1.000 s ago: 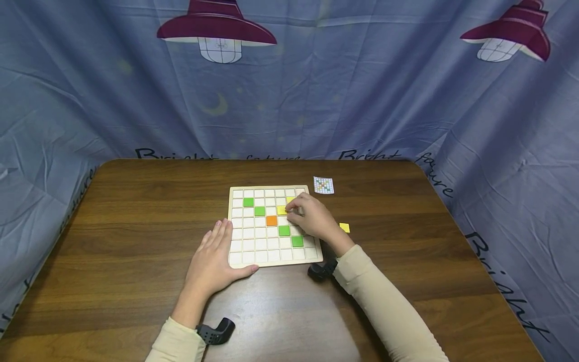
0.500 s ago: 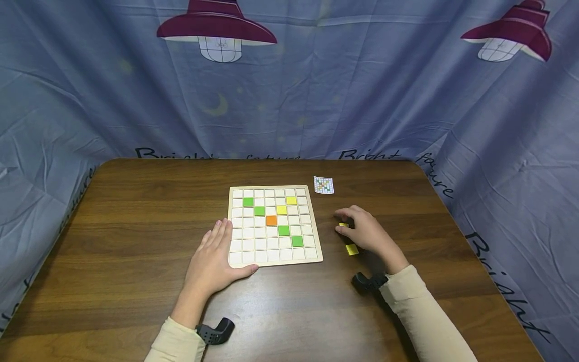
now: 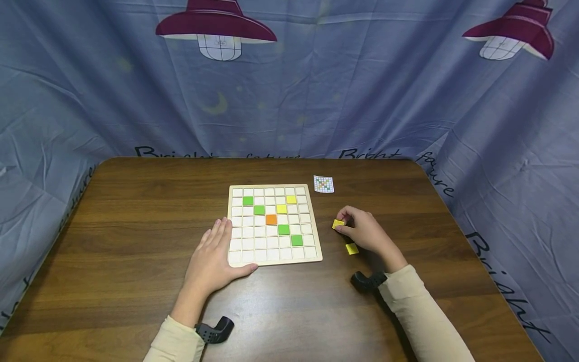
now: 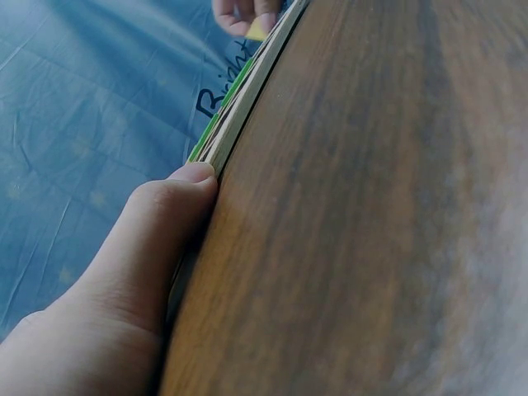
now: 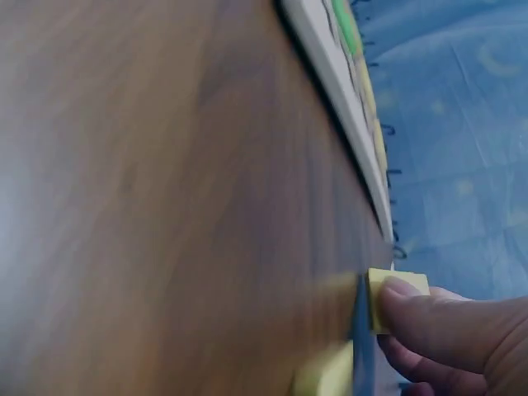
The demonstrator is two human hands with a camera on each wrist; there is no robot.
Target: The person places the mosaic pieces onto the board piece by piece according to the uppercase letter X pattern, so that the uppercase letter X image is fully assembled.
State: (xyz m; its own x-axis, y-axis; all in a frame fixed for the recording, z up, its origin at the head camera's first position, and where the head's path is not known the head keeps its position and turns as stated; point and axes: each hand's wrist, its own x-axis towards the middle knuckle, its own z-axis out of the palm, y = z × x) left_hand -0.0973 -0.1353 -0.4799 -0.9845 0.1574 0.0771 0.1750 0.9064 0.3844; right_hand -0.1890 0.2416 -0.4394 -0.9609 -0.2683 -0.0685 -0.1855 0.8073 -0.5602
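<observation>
A white grid board with a pale wooden rim lies mid-table. Green tiles, an orange tile and two yellow tiles sit in its squares along two diagonals. My left hand rests at the board's left edge, fingers straight along the side and thumb at the front-left corner. Right of the board, my right hand pinches a yellow tile between thumb and fingers; the right wrist view shows the thumb flat on that tile. A second loose yellow tile lies on the table below this hand.
A small printed card with a coloured grid pattern lies beyond the board's upper right corner. The brown wooden table ends at a blue curtain behind and at the sides. Black bands are worn on both wrists.
My right hand has moved from the board to the right and picked up a yellow tile from the table. Both yellow tiles on the board now show fully. The left hand has stayed put.
</observation>
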